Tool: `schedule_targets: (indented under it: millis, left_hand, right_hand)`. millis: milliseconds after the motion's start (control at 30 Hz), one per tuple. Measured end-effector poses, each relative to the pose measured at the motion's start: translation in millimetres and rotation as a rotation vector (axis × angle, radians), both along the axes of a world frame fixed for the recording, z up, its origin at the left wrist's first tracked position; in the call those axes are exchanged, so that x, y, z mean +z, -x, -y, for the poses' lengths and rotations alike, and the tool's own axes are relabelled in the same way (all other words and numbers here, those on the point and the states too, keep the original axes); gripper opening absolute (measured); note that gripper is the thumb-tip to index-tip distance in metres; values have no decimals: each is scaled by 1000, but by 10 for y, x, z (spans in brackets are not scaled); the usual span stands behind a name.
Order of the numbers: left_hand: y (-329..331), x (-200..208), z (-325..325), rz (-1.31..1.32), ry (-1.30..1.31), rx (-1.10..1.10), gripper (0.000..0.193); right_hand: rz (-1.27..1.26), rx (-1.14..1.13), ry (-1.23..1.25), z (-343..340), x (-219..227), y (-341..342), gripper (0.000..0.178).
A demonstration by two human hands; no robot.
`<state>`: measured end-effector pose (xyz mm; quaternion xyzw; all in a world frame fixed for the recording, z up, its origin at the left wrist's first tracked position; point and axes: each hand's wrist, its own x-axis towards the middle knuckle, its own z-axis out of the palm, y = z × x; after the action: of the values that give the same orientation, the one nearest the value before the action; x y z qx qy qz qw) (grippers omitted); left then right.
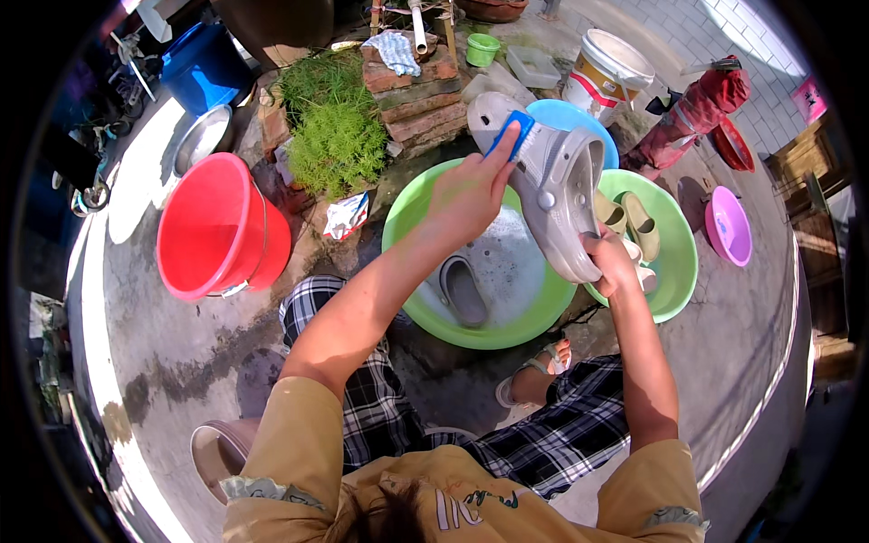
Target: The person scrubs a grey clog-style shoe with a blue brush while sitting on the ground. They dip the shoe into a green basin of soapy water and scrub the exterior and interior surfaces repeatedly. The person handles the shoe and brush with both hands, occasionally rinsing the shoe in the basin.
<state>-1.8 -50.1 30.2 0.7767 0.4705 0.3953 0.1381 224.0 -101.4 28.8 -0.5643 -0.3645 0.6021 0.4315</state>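
Observation:
My right hand (612, 261) grips a grey clog (554, 204) by its heel end, tilted above a green basin (421, 317). In my left hand (469, 195) is a small blue scrubbing brush (512, 133), pressed against the clog near its toe. The brush's bristles are hidden. Foamy water fills the basin, and another grey clog (465, 291) lies in it at the near side. Just right of it stands a second green basin (677, 291) with olive shoes (642, 226) and some pale footwear, partly covered by my right hand.
A red bucket (204, 231) stands at the left, with a metal bowl (202, 140) and a blue tub (206, 71) behind it. Stacked bricks (421, 113) and a green plant (326, 145) lie beyond. A blue basin (579, 122), white bucket (608, 68) and purple basin (727, 226) stand to the right.

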Motion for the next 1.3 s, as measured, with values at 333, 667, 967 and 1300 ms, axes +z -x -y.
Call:
schedule_targets:
  millis: [333,667,967,1300]
  left_hand:
    - [105,-73,-193,14,27,37,46]
    - [196,-57,-306,92,260,-49,46]
    - [-106,196,435,201,103,-214,38]
    - [-140,81,307,186,-109,-138,24]
  right_hand:
    - [390,-74,-342,46,13,-34,38]
    - [570,-87,-368,70,223,46,39]
    - [-195,-52,-31,-240,-71,14,4]
    - [-307,-256,-127,-225,-63,310,26]
